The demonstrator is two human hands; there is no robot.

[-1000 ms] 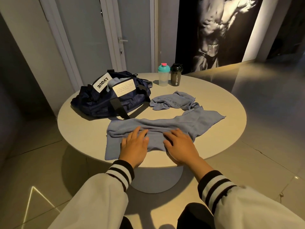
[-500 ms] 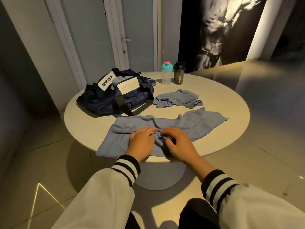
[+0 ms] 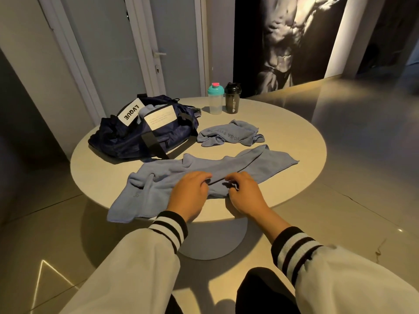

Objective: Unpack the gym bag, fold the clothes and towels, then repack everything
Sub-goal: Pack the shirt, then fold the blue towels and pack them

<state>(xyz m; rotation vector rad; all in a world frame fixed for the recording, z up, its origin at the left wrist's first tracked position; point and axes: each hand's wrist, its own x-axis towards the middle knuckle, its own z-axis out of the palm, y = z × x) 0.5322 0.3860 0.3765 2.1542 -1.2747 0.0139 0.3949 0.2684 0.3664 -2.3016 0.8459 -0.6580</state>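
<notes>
Blue towel (image 3: 260, 163) on table (image 3: 294, 132) | left hand (image 3: 188, 193) grip — pinching towel | right hand (image 3: 246, 192) grip — pinching towel

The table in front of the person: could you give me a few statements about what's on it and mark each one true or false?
1. The left hand and right hand both grip the large towel. True.
2. The large towel lies wholly on the table. False: one corner hangs over the near edge.
3. A clear bottle and a black bottle stand upright beyond the small towel. True.
4. The small towel is neatly folded. False: it lies crumpled.
5. The gym bag lies on the table, left of the small towel. True.
</notes>
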